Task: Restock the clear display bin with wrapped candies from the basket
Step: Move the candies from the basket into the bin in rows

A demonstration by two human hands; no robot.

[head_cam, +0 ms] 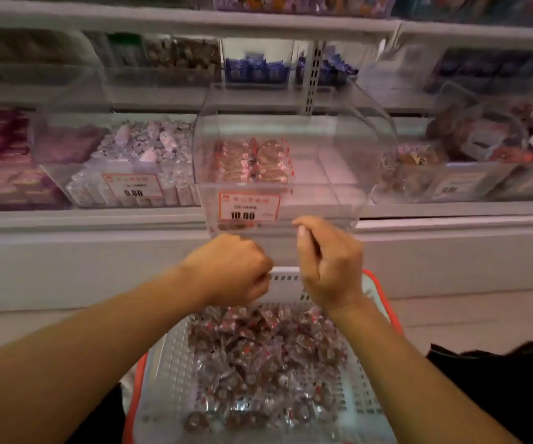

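Clear plastic display bin [294,161] sits on the white shelf [98,219], with a small stack of red-and-brown wrapped candies [252,161] at its back left and a red-bordered price label [248,206] on its front. Below it, a white slotted basket with an orange rim [169,379] holds many loose candies [258,363]. Both hands hover between bin and basket: the left hand [229,270] is clenched, the right hand [329,261] has curled fingers; whether either grasps a candy cannot be told.
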